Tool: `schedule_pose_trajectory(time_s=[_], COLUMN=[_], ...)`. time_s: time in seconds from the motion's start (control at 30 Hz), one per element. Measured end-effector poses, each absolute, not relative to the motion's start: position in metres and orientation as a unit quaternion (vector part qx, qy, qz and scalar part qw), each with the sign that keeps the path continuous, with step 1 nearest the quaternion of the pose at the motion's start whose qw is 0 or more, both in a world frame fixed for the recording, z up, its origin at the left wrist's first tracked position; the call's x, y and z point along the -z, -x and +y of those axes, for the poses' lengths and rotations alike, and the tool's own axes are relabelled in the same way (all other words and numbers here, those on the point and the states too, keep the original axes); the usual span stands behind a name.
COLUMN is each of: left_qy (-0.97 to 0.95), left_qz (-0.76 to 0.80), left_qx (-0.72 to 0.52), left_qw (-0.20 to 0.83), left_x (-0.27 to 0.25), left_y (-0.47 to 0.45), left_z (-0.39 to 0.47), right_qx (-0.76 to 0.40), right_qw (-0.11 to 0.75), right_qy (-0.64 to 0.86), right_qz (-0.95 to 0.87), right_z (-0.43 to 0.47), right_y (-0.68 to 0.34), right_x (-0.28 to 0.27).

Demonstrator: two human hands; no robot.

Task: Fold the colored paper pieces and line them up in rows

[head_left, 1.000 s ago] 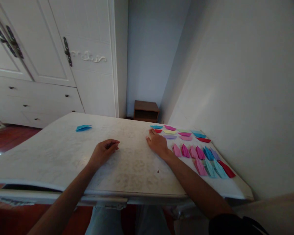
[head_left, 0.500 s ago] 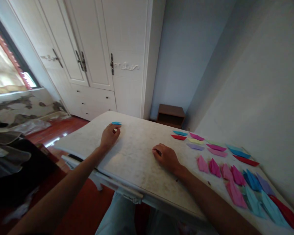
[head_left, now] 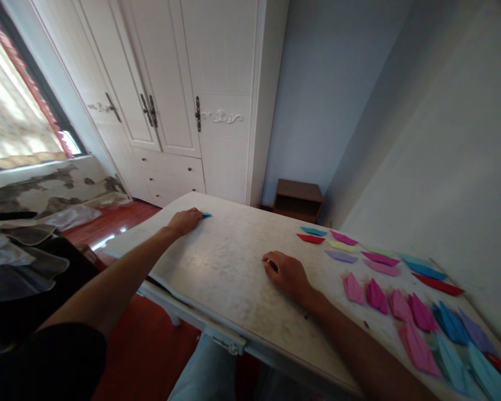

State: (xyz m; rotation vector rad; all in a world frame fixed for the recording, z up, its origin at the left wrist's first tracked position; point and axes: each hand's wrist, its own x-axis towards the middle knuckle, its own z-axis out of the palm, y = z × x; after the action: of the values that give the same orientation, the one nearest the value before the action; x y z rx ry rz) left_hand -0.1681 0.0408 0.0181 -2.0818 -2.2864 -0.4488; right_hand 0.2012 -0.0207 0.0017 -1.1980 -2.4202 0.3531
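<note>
Near the far left of the white table (head_left: 229, 234), my left hand (head_left: 186, 221) closes its fingers on a small piece of blue folded paper (head_left: 207, 215). Only one end of that paper shows past the fingertips. My right hand (head_left: 287, 274) rests on the middle of the table, fingers curled, with nothing visible in them. To its right lie several flat folded paper boats, among them a red one (head_left: 311, 239) and a purple one (head_left: 341, 256). Closer to me are several bulkier folded pieces, such as a pink one (head_left: 353, 288) and a magenta one (head_left: 376, 296).
A white wardrobe (head_left: 227, 67) stands behind the table, with a brown cabinet (head_left: 298, 192) beside it. The wall (head_left: 442, 184) runs along the table's right side. Dark and grey cloth items (head_left: 20, 267) lie at the left. A drawer front (head_left: 221, 334) is under the near edge.
My left hand has shifted over the blue folded paper and now covers most of it. My right hand stays curled on the table. The view has turned slightly left.
</note>
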Motion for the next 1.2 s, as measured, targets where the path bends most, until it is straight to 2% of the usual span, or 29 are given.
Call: schedule_pose_trajectory(time_s=[0.17,0.3,0.43,0.53,0.63,0.77,1.0,1.2], left_qy=[0.628,0.606,0.622,0.591,0.598,0.616,0.64,0.679], left_qz=[-0.736,-0.709,-0.642,-0.519,-0.447,-0.394,-0.353,-0.363], left_qx=[0.253,0.355,0.409,0.46,0.415,0.35,0.259,0.153], left_qw=[0.005,-0.058,-0.181,-0.412,-0.519,-0.586,-0.631,-0.62], left_x=[-0.029,-0.038,-0.053,-0.071,-0.085,-0.088,-0.067,-0.051], left_y=[0.151,0.108,0.042,-0.011,-0.057,-0.105,-0.174,-0.217], left_z=[0.03,0.016,-0.013,-0.038,-0.059,-0.075,-0.078,-0.076], right_qx=[-0.123,-0.113,-0.092,-0.08,-0.068,-0.04,-0.028,-0.046], right_qw=[0.208,0.203,0.186,0.175,0.159,0.15,0.172,0.185], right_qy=[0.427,0.43,0.434,0.418,0.421,0.42,0.46,0.467], right_qz=[-0.871,-0.872,-0.877,-0.888,-0.891,-0.894,-0.871,-0.864], right_z=[-0.02,-0.02,-0.023,-0.03,-0.043,-0.069,-0.115,-0.135], right_y=[-0.202,-0.202,-0.201,-0.201,-0.202,-0.21,-0.236,-0.248], right_x=[0.001,0.001,-0.002,-0.004,-0.002,0.004,0.009,0.006])
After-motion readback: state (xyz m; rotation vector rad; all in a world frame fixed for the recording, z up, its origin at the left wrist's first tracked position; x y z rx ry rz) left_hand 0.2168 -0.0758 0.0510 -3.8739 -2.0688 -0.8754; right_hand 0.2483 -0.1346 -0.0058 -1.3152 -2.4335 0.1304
